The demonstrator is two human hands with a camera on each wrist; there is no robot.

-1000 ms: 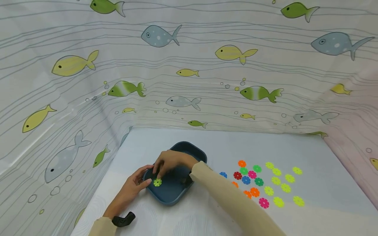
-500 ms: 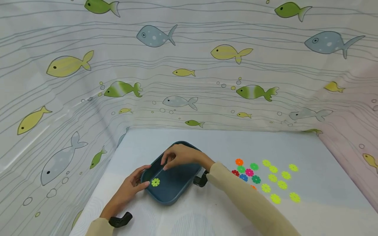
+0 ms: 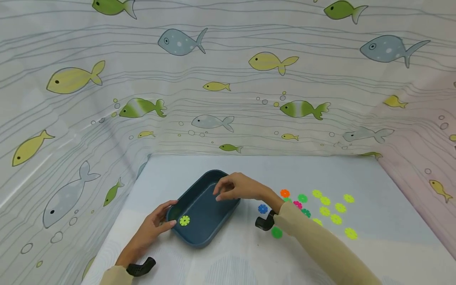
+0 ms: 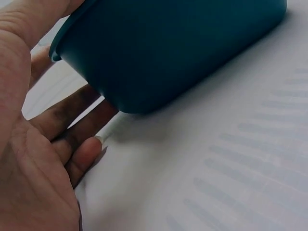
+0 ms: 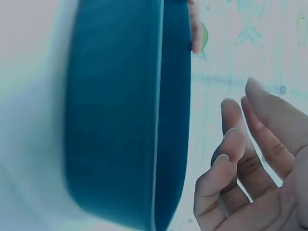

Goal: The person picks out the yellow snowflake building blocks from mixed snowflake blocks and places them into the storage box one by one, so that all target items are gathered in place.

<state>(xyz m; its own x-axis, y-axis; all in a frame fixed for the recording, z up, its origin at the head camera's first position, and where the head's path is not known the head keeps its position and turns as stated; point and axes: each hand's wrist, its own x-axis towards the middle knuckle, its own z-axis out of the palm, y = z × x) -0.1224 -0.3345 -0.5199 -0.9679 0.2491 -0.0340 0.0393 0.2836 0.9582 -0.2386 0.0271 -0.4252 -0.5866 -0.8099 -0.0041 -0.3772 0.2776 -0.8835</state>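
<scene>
A dark blue rectangular tub (image 3: 203, 227) with rounded corners stands on the white table, tilted diagonally in the head view. Inside it, near the left end, lies one yellow-green notched plastic disc (image 3: 184, 220). My left hand (image 3: 154, 221) holds that left end, thumb at the rim and the other fingers around the outer wall; the left wrist view shows them against the tub's side (image 4: 168, 53). Above the tub's right end hovers my right hand (image 3: 239, 186), fingers loosely bent with nothing between them. In the right wrist view its fingers (image 5: 231, 144) are apart from the rim.
Right of the tub lie scattered notched discs: several yellow ones (image 3: 325, 211), a blue one (image 3: 263, 208), an orange one (image 3: 285, 193) and a green one (image 3: 276, 232). My right forearm (image 3: 313, 243) covers some. A fish-patterned cloth (image 3: 213, 99) surrounds the table.
My right hand has lifted away from the yellow-green disc, leaving it in the tub, and moved right toward the tub's far right end. My left hand keeps its hold.
</scene>
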